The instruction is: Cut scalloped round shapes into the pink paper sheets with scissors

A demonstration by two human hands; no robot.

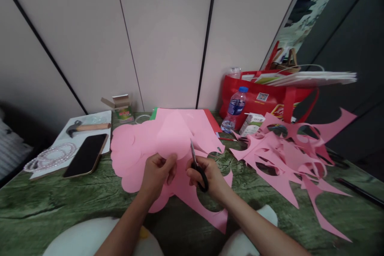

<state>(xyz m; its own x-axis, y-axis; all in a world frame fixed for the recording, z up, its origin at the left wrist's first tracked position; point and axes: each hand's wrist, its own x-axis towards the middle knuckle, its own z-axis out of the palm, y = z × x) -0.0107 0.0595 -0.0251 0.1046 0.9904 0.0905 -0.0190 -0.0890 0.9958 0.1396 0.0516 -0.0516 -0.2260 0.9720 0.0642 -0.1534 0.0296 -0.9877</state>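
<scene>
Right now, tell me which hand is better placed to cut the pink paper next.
Likely the right hand: it holds the scissors, blades close to the pink paper, while the left hand pinches that paper.

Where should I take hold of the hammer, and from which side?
I'd grip the hammer by its wooden handle, coming from above and the right. It lies flat with its metal head at the left, so the slim, straight handle points right. The near side looks tighter, since the phone lies close there.
</scene>
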